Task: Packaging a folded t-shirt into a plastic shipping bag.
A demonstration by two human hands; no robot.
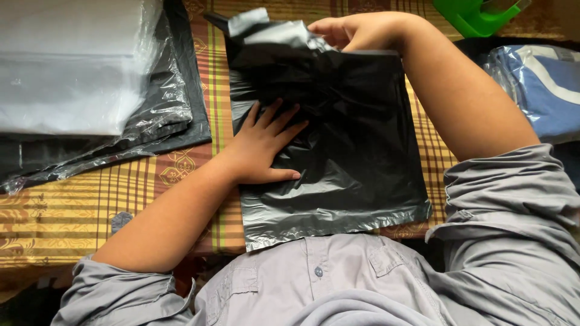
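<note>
Black plastic mailer bag (350, 151) lies under left hand's (263, 151) spread fingers (284, 118); right hand (356, 30) pinches its top flap.

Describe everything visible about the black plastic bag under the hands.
The black bag is a glossy, wrinkled plastic mailer lying flat on a gold patterned cloth. Its near edge shows a crimped seam and reaches the person's grey shirt. The far end is open, its flap bunched and lifted, showing a grey lining. The left hand presses flat, fingers spread, on its left middle; the right hand grips the top flap. The bulge under the plastic suggests something inside, though the contents are hidden.
</note>
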